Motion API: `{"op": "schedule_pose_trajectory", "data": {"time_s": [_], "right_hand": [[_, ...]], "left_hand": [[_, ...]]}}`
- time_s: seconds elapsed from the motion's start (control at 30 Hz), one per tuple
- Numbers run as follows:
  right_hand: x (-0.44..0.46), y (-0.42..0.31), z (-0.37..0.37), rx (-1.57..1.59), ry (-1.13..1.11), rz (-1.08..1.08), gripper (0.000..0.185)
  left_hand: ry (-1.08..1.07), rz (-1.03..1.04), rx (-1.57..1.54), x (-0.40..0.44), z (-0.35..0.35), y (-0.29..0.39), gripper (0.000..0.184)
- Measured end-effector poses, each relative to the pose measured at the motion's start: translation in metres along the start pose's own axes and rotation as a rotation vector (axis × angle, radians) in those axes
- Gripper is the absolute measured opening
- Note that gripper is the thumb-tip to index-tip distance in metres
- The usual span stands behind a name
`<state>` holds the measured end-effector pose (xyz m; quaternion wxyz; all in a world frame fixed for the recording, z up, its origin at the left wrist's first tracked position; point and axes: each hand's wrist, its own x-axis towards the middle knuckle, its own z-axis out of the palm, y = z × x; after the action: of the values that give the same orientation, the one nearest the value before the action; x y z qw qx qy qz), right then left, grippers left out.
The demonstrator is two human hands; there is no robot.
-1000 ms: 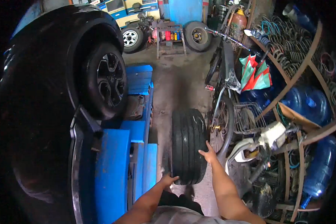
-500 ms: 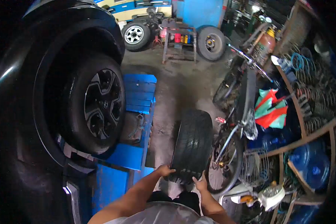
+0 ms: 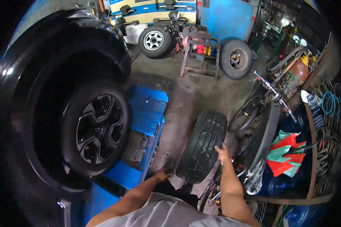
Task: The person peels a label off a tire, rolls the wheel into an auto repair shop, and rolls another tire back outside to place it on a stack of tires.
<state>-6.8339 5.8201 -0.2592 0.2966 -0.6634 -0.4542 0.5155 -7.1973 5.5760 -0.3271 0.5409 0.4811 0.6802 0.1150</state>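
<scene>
While one black car [image 3: 17, 72] fills the left side, showing one mounted wheel [image 3: 98, 130] with dark, silver-edged spokes, one blue platform [image 3: 149, 109] lies below and beside it. Toward the right stands one bicycle [image 3: 265, 138], and farther back is one metal stand [image 3: 201, 39]. Between the platform and the bicycle, on the stained floor [image 3: 170, 128], there is one loose tyre [image 3: 202, 145], directly before the person. It stands on its tread, with its top slanting to the right in this view; the rubber is black and broad, with long grooves running around it and pale, broken marks over the tread. Two more wheels are at the back, one on each side of the metal stand: the left wheel [image 3: 154, 40] has a bright silver rim, the right wheel [image 3: 236, 59] a duller one. Beyond the bicycle is one red and green cloth [image 3: 286, 155], in folds. Smallest are two bare hands. The right hand [image 3: 223, 154] touches the right edge of the tyre, its thumb and fingers spread apart. The left hand [image 3: 163, 175] is just beside the lower left edge; whether it touches, and whether its fingers are together or apart, I cannot tell.
</scene>
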Motion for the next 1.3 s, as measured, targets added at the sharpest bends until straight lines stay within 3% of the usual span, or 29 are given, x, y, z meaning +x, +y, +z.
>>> {"op": "schedule_pose_trajectory", "data": {"time_s": [0.07, 0.1, 0.17, 0.3, 0.37, 0.4, 0.43, 0.47, 0.53, 0.57, 0.6, 0.63, 0.87, 0.97, 1.13, 1.2, 1.23, 1.3], "right_hand": [[0.033, 0.004, -0.003, -0.066, 0.030, -0.026, 0.087], [0.038, -0.004, -0.002, -0.038, 0.024, -0.041, 0.089], [0.039, -0.035, 0.002, 0.054, 0.072, 0.045, 0.091], [0.122, -0.030, 0.000, -0.026, 0.205, 0.087, 0.097], [0.179, -0.022, -0.003, -0.033, 0.295, 0.159, 0.101], [0.191, -0.055, -0.007, -0.017, 0.313, 0.204, 0.104], [0.200, -0.094, -0.010, 0.000, 0.333, 0.249, 0.106], [0.229, -0.113, -0.016, -0.009, 0.336, 0.240, 0.106], [0.292, -0.124, -0.024, -0.147, 0.323, 0.241, 0.109], [0.309, -0.143, -0.023, -0.103, 0.258, 0.173, 0.108], [0.336, -0.150, -0.019, -0.098, 0.256, 0.186, 0.108], [0.363, -0.155, -0.017, -0.123, 0.230, 0.142, 0.107], [0.491, -0.284, 0.022, -0.632, 0.173, -0.095, 0.106], [0.565, -0.319, 0.045, -0.573, 0.034, -0.084, 0.104], [0.678, -0.393, 0.104, -0.690, -0.070, -0.193, 0.098], [0.723, -0.405, 0.132, -0.616, -0.228, -0.247, 0.095], [0.735, -0.407, 0.141, -0.373, -0.338, -0.259, 0.092], [0.723, -0.405, 0.153, -0.251, -0.430, -0.286, 0.089]], "left_hand": [[-0.006, -0.055, -0.283, 0.028, -0.035, 0.041, 0.077], [-0.012, -0.050, -0.278, 0.046, -0.055, 0.062, 0.077], [0.038, 0.070, -0.221, 0.082, -0.085, 0.095, 0.070], [0.029, 0.042, -0.014, 0.236, -0.105, 0.082, 0.065], [-0.081, 0.053, 0.017, 0.248, -0.148, 0.158, 0.067], [-0.180, 0.047, 0.051, 0.249, -0.161, 0.187, 0.068], [-0.169, 0.139, -0.090, 0.310, -0.139, 0.152, 0.067], [-0.167, 0.148, -0.099, 0.332, -0.147, 0.171, 0.067], [-0.219, 0.183, 0.129, 0.351, -0.178, 0.231, 0.070], [-0.298, 0.124, 0.185, 0.335, -0.214, 0.298, 0.079], [-0.307, 0.114, 0.190, 0.378, -0.203, 0.283, 0.079], [-0.236, 0.364, -0.033, 0.424, -0.189, 0.267, 0.085], [-0.178, 0.364, -0.394, 0.523, -0.233, 0.307, 0.094], [-0.111, 0.393, -0.551, 0.552, -0.263, 0.321, 0.099], [0.077, 0.247, -0.607, 0.592, -0.297, 0.351, 0.099], [0.440, -0.042, -0.367, 0.608, -0.300, 0.352, 0.098], [0.472, -0.063, -0.371, 0.614, -0.307, 0.356, 0.098], [0.536, -0.274, -0.412, 0.627, -0.327, 0.380, 0.104]]}}
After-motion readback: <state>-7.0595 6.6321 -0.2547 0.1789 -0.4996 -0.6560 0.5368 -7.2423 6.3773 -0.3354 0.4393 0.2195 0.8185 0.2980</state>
